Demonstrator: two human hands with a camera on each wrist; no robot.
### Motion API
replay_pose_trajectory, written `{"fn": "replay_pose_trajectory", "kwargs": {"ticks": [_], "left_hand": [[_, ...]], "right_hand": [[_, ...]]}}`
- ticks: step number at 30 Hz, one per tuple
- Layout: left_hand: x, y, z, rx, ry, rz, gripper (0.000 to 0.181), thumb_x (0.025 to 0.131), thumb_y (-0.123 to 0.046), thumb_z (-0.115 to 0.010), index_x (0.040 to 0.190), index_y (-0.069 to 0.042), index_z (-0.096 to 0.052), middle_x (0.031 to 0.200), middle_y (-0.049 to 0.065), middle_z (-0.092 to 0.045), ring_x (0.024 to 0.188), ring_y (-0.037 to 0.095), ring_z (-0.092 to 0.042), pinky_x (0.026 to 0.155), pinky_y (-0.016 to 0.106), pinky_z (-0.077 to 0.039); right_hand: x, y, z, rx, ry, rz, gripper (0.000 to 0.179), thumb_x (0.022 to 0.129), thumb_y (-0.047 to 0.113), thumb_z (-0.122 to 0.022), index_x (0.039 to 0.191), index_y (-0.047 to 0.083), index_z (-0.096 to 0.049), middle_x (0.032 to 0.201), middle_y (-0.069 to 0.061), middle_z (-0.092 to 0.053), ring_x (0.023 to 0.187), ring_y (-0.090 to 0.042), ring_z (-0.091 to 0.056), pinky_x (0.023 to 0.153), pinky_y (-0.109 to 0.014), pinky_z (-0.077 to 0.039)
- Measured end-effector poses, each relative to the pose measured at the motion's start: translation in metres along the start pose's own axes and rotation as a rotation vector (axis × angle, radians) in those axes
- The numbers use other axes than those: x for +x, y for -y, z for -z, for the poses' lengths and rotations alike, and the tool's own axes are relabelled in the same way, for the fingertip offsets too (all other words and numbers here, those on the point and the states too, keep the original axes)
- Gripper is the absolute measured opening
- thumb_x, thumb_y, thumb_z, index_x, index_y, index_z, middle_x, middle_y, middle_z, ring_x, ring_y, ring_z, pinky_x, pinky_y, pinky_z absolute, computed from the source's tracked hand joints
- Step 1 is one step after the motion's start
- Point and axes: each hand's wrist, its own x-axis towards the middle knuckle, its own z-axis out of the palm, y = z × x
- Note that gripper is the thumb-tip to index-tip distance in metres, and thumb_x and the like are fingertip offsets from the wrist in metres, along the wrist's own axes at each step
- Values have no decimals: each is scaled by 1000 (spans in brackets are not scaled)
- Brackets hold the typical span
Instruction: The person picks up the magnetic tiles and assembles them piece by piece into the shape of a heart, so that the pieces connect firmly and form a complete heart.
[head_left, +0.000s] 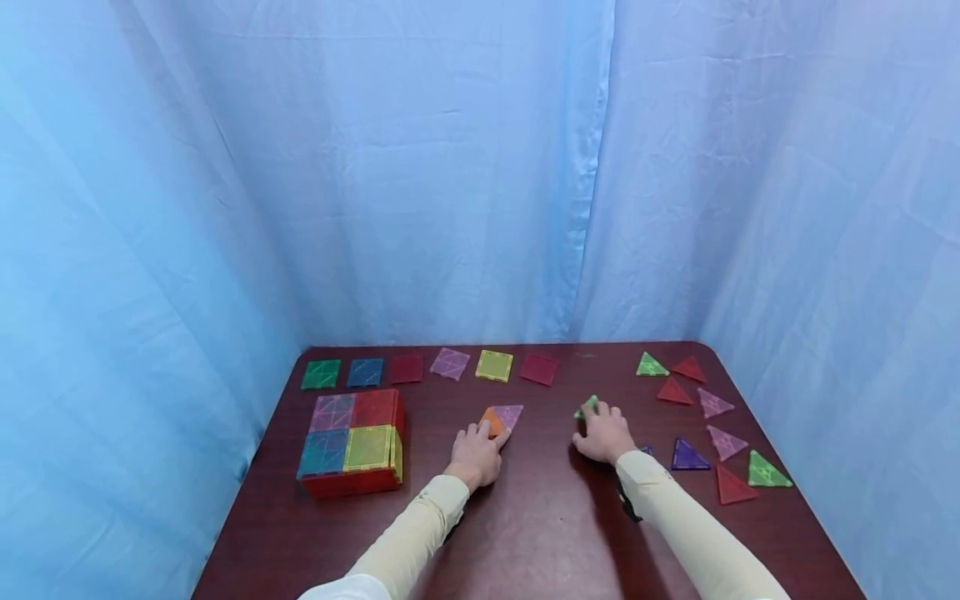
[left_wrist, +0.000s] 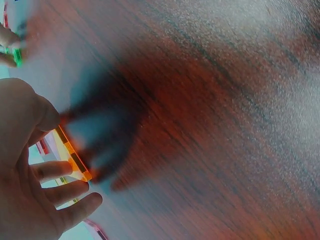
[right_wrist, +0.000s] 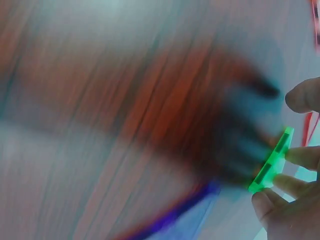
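Observation:
Near the middle of the table, my left hand [head_left: 476,456] holds an orange triangle magnetic tile [head_left: 492,421], which lies against a light purple triangle tile [head_left: 509,415]. In the left wrist view the thumb is at one corner of the orange tile [left_wrist: 73,154] and the fingertips lie at its other side. Farther right, my right hand [head_left: 606,435] rests its fingers on a green triangle tile [head_left: 588,406]. From the right wrist, the thumb stands apart from that green tile [right_wrist: 271,164]. A dark blue triangle tile [head_left: 645,450] is partly hidden behind the right wrist.
To the left stands a box-shaped stack of square tiles [head_left: 367,450]. Several square tiles line the back edge, among them a yellow one [head_left: 494,365]. Scattered triangles lie at the right, including a purple-blue one [head_left: 688,456] and a red one [head_left: 733,485]. Blue curtains [head_left: 450,167] surround the table.

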Motion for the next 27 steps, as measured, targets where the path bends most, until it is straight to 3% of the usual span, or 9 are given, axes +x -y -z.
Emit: {"fn": "replay_pose_trajectory", "kwargs": {"ticks": [7, 12, 15, 20, 27], "left_hand": [[-1, 0, -1, 8, 16, 9, 51, 99, -34, -57, 149, -39, -50, 128, 6, -53, 108, 27, -52, 87, 41, -46], [-1, 0, -2, -3, 45, 14, 51, 100, -35, -57, 151, -40, -48, 134, 6, -52, 112, 27, -51, 91, 42, -46], [-1, 2, 0, -11, 49, 11, 50, 101, -35, -56, 150, -40, -48, 135, 6, -52, 113, 26, -52, 91, 41, -46], [0, 7, 2, -45, 29, -16, 48, 100, -31, -55, 147, -39, -53, 137, 6, -53, 113, 27, -55, 91, 40, -48], [-4, 13, 9, -72, 31, -35, 46, 100, -29, -57, 145, -38, -56, 139, 6, -54, 117, 28, -56, 93, 42, -49]], "right_hand": [[3, 62, -16, 3, 5, 131, 59, 91, 34, -67, 140, 3, -57, 140, -27, -49, 121, -48, -47, 101, -61, -42], [4, 89, -18, 111, 54, 195, 63, 92, 32, -69, 145, 3, -53, 147, -24, -47, 130, -45, -45, 106, -61, -40], [6, 93, -20, 132, 30, 158, 66, 92, 31, -71, 147, 1, -49, 146, -24, -47, 130, -44, -45, 107, -60, -40], [11, 87, -23, 72, -29, 62, 67, 94, 35, -72, 145, -3, -50, 137, -25, -50, 123, -43, -49, 104, -56, -42], [14, 82, -20, 65, -14, 41, 63, 95, 38, -71, 142, -1, -55, 134, -24, -50, 120, -43, -48, 102, -57, -42]]}}
